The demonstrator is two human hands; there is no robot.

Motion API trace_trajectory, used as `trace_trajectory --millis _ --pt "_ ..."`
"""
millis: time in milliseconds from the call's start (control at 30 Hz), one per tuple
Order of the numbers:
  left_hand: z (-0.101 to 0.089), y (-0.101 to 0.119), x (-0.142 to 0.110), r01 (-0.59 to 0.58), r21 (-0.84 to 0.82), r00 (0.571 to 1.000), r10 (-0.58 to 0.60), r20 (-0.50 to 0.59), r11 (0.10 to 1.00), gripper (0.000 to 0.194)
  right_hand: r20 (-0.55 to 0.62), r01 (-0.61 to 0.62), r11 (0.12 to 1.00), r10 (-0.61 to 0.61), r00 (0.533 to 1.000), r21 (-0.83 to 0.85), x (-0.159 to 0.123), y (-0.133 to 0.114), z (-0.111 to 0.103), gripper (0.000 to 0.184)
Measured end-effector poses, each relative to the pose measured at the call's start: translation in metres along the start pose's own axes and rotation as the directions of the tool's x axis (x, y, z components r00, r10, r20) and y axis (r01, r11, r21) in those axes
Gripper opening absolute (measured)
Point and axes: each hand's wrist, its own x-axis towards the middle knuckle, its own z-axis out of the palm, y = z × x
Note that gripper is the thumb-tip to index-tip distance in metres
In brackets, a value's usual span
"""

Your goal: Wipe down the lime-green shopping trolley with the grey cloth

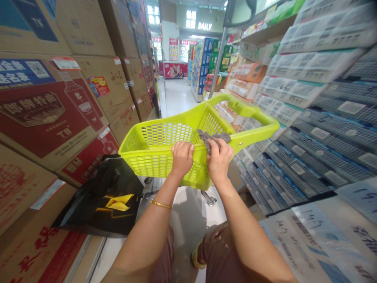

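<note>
A lime-green plastic shopping basket cart with slotted sides stands in front of me, its looped handle reaching out to the right. My left hand is wrapped over the near rim, fingers closed on it. Further right along that rim, my right hand presses a crumpled grey cloth against the edge near the handle's base. Part of the cloth hides under my fingers. Nothing shows inside the visible part of the basket.
Stacked cartons wall the left side, with a black bag bearing a yellow piece at their foot. Packaged goods fill the right side. A grey metal pole rises behind the basket. The aisle floor runs ahead towards shelves.
</note>
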Motion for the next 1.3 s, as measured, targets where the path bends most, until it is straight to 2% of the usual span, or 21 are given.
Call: trace_trajectory --millis 233,367,467,633,733,800,900,1033,1167,1300 --pt "-0.002 -0.004 -0.007 -0.079 0.038 0.993 0.075 0.092 0.996 0.031 -0.071 0.044 0.997 -0.040 0.997 0.056 -0.015 0.002 0.010 0.034" --pt "-0.002 -0.010 -0.011 -0.107 0.058 0.989 0.100 0.109 0.993 0.030 0.057 0.087 0.993 -0.092 0.994 0.086 -0.033 -0.001 0.025 0.031" --pt "-0.001 -0.014 -0.014 -0.128 0.073 0.988 0.121 0.097 0.989 0.037 0.155 0.142 0.985 -0.156 0.976 0.097 -0.046 -0.002 0.034 0.029" --pt "0.003 -0.017 -0.018 -0.107 0.114 0.993 0.100 0.068 0.988 0.043 0.264 0.185 0.977 -0.208 0.942 0.108 -0.057 -0.001 0.037 0.031" --pt "0.006 -0.018 -0.019 -0.084 0.126 0.996 0.079 0.050 0.988 0.042 0.258 0.208 0.971 -0.232 0.938 0.118 -0.052 0.003 0.035 0.032" --pt "0.007 -0.019 -0.019 -0.073 0.121 0.997 0.068 0.038 0.990 0.041 0.220 0.169 0.979 -0.191 0.957 0.117 -0.044 0.003 0.033 0.033" --pt "0.008 -0.019 -0.019 -0.053 0.117 0.999 0.052 0.016 0.992 0.036 0.089 0.082 0.987 -0.094 0.992 0.135 -0.028 -0.002 0.028 0.032" --pt "0.008 -0.016 -0.018 -0.041 0.128 0.999 0.041 0.004 0.991 0.028 -0.052 0.043 0.989 -0.036 0.998 0.145 -0.010 -0.012 0.026 0.027" --pt "0.007 -0.014 -0.017 -0.040 0.152 0.999 0.037 0.023 0.988 0.025 -0.018 0.051 0.991 -0.049 0.999 0.124 -0.010 -0.013 0.031 0.024" --pt "0.006 -0.013 -0.016 -0.027 0.154 0.999 0.023 0.028 0.988 0.027 0.127 0.061 0.989 -0.078 0.989 0.131 -0.027 -0.009 0.037 0.027"
